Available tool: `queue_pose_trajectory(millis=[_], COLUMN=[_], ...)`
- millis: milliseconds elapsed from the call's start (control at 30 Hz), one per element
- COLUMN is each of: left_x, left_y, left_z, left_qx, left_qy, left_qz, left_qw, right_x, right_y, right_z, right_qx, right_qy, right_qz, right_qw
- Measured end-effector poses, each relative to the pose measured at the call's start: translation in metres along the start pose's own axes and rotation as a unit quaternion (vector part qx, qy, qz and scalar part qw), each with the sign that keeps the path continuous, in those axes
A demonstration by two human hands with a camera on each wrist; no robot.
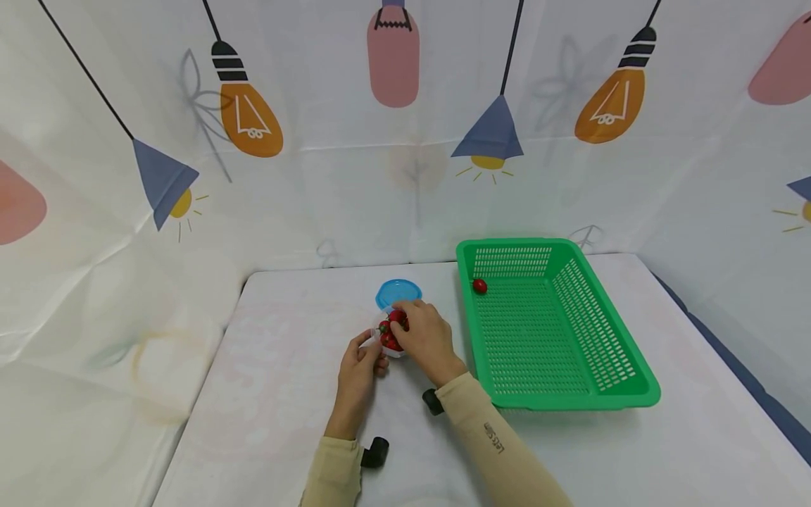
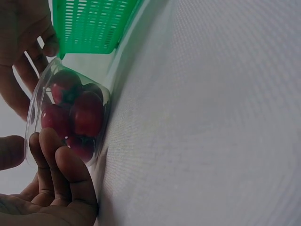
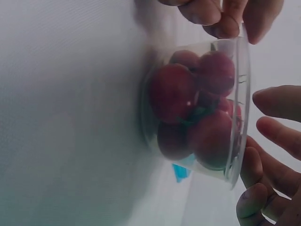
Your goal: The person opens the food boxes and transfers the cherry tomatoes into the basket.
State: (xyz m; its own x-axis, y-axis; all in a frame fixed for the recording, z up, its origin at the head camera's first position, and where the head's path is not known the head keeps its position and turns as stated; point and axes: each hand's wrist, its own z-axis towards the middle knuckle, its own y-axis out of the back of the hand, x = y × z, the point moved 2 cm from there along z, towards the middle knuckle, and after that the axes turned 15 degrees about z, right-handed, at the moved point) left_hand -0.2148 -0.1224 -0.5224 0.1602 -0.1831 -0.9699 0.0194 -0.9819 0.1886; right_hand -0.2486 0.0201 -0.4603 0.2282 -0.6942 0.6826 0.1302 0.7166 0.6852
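A clear plastic container [image 1: 394, 352] of red cherry tomatoes [image 2: 87, 113] with green stems stands on the white-covered table. My left hand [image 1: 360, 370] pinches its rim from the near left, thumb at the rim and fingertips [image 2: 70, 165] against the outer wall. From the right, my right hand [image 1: 427, 336] reaches over the container's mouth. Its thumb and index finger lie among the upper tomatoes in the head view. Those fingers [image 3: 277, 101] are spread apart at the rim in the right wrist view, with nothing visible between them. Part of the fruit is hidden behind this hand.
A round blue lid [image 1: 398, 292] lies just behind the container. To the right stands a large green slotted basket [image 1: 538, 345], with one cherry tomato [image 1: 479, 286] near its far left corner. A patterned white cloth [image 1: 380, 197] hangs behind the table.
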Motion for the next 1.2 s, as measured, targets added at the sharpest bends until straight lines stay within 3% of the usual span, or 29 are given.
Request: queue_pose_trajectory(millis=[433, 933, 1200], left_x=[0.000, 0.000, 0.000], left_y=[-0.003, -0.002, -0.002], left_z=[-0.001, 0.000, 0.001], left_qx=[0.001, -0.004, -0.002], left_qy=[-0.007, -0.013, -0.004], left_qz=[-0.007, 0.005, 0.005], left_qw=[1.0000, 0.9999, 1.0000], right_x=[-0.007, -0.010, -0.009], right_y=[-0.011, -0.015, -0.017], right_z=[0.001, 0.001, 0.003], right_qx=[0.017, -0.008, 0.002], right_qy=[-0.010, 0.004, 0.006], right_qz=[-0.047, -0.029, -0.040], right_qw=[0.999, 1.000, 0.999])
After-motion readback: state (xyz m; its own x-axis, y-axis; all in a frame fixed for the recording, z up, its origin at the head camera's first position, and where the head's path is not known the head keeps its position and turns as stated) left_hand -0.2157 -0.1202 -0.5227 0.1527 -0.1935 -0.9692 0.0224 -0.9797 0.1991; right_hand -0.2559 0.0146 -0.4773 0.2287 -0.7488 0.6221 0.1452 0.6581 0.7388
